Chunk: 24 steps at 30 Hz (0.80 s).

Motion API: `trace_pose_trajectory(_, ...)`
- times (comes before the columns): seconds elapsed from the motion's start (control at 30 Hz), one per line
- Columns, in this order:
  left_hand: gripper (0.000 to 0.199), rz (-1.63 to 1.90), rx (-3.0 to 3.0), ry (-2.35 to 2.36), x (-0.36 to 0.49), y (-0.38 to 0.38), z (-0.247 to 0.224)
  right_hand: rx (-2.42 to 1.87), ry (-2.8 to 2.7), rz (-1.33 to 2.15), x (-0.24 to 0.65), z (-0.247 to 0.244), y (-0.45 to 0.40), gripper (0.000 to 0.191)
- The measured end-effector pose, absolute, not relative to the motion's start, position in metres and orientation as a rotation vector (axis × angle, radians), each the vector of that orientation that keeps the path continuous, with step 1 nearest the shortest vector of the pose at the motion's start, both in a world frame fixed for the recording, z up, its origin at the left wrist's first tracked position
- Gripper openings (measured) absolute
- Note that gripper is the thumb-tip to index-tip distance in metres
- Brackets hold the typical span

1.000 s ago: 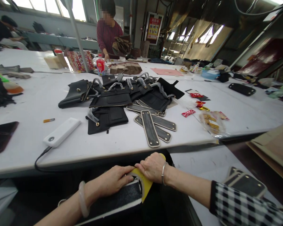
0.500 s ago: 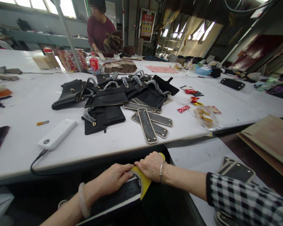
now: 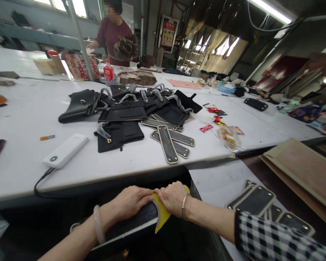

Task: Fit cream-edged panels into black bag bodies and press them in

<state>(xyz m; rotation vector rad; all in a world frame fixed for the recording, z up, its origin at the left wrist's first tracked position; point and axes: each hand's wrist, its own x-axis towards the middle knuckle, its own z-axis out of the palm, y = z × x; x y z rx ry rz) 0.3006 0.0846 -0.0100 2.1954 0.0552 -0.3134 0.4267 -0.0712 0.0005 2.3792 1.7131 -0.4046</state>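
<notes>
My left hand lies over a black panel with a white edge, its fingers closed on the panel's upper side near the end. Beside it, my right hand grips a curved yellow sheet, which wraps around the panel's end. The thumb of my right hand meets the fingertips of my left. Both hands are low, just in front of the white table. The panel's far side and the undersides of both hands are hidden.
Black handbags with wrapped handles lie on the table, beside dark strips with pale edges. A white power bank trails a cable. More strips lie at right near a brown folder. Across the table stands a person.
My view has shifted slightly, showing more strips at right. Both hands keep their hold on the panel and the yellow sheet. The person across the table has moved an arm out to the left.
</notes>
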Motion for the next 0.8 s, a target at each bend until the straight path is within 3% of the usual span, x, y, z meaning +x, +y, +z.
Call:
trace_pose_trajectory(0.23, 0.050, -0.304, 2.161, 0.121, 0.288, 0.098, 0.000, 2.448, 1.669, -0.327, 0.415, -0.005, -0.083, 0.059)
trace_pose_trajectory(0.43, 0.051, -0.112, 2.036, 0.562, 0.224, 0.137, 0.007, 2.632, 1.466, -0.270, 0.441, -0.015, -0.096, 0.075)
trace_pose_trajectory(0.67, 0.058, 0.181, 1.257, 0.892, 0.144, 0.124, -0.042, 2.337, 1.725, -0.295, 0.439, -0.014, -0.063, 0.054)
trace_pose_trajectory(0.8, 0.047, 0.351, 1.204, 0.832, 0.127, 0.100, -0.060, 2.134, 1.887, -0.291, 0.433, -0.015, -0.032, 0.048)
